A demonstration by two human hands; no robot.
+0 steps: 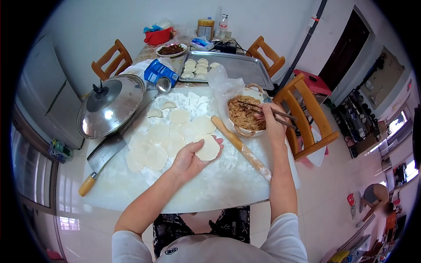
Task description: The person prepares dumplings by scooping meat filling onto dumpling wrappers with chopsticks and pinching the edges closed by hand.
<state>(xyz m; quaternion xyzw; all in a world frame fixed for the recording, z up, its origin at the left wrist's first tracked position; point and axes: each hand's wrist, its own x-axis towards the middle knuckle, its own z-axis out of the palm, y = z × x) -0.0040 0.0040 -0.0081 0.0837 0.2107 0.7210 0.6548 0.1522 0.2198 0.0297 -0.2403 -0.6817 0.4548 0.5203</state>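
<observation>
On the tabletop [219,193], dough wrappers [158,133] lie left of the rolling pin [241,149], the bowl [250,133] with filling [239,115] to its right; the cleaver [106,151] lies far left, before the lid [120,105]; farther back, the tray [241,65] bears dumplings [201,69]

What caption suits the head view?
Left hand holds a dough wrapper; right hand holds chopsticks at a bowl of filling.
</observation>
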